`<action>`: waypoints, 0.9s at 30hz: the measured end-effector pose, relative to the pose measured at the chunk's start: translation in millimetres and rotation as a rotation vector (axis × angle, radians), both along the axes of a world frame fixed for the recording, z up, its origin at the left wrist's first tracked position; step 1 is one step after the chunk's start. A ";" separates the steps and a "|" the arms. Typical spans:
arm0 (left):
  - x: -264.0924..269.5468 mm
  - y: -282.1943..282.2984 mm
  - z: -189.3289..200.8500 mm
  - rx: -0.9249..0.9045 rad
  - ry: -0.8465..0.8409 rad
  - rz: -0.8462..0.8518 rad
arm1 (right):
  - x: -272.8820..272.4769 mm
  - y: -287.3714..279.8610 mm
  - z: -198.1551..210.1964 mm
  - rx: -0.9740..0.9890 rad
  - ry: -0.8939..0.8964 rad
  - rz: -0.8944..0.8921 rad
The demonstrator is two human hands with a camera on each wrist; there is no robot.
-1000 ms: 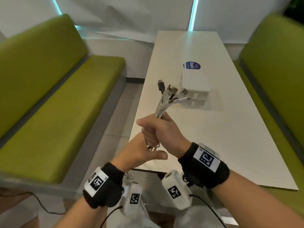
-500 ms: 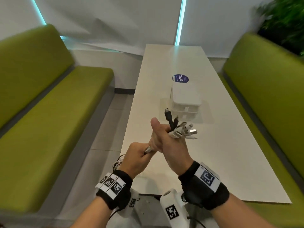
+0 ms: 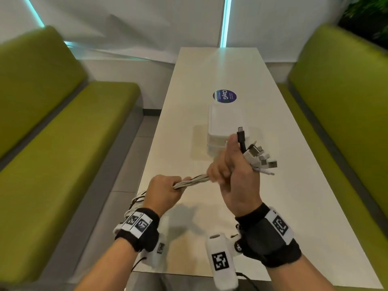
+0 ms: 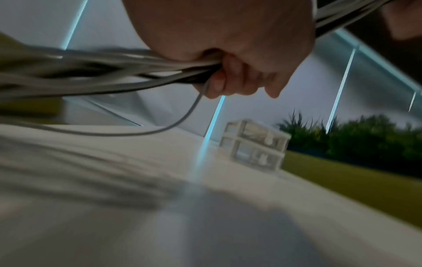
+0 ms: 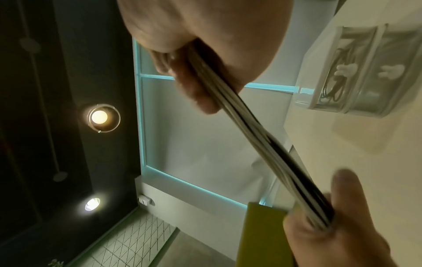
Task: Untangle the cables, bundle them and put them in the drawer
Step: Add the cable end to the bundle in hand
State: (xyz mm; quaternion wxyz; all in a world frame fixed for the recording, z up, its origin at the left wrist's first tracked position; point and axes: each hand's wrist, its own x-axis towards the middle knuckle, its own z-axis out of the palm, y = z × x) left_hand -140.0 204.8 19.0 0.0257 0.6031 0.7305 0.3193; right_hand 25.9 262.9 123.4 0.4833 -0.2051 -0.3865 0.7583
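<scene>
A bundle of white and black cables (image 3: 192, 181) stretches taut between both hands above the white table (image 3: 294, 196). My right hand (image 3: 231, 164) grips the bundle just below the plugs (image 3: 260, 157), which fan out to the right of the fist. My left hand (image 3: 165, 189) grips the same bundle lower down; the loose remainder (image 3: 134, 203) hangs off the table's left edge. In the wrist views the cables (image 4: 114, 72) (image 5: 251, 124) pass through curled fingers. The small white drawer unit (image 3: 224, 122) (image 4: 253, 144) (image 5: 356, 70) stands mid-table, both drawers closed, cables inside one.
Green bench seats (image 3: 63, 143) (image 3: 346, 101) flank the narrow table. A round blue sticker (image 3: 224, 95) lies beyond the drawer unit. Plants (image 3: 369, 15) stand at the back right. Grey floor (image 3: 134, 160) shows on the left.
Both hands moved apart and over the table: the right hand rose toward the drawer unit with the plug ends, the left slid down the bundle, stretching it between them.
</scene>
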 end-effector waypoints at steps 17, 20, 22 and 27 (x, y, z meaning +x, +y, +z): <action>-32.5 -19.0 28.8 -0.710 0.032 -0.097 | 29.6 7.4 18.7 0.064 -0.082 0.065; -6.7 -9.2 56.7 -0.621 -0.129 -0.251 | 28.3 9.7 16.3 0.050 -0.084 0.065; 12.1 -0.9 72.1 -0.546 -0.237 -0.376 | 26.3 10.4 14.1 0.056 -0.081 0.062; 60.6 13.5 75.5 -0.388 -0.464 -0.509 | 26.0 10.2 14.2 0.071 -0.114 0.032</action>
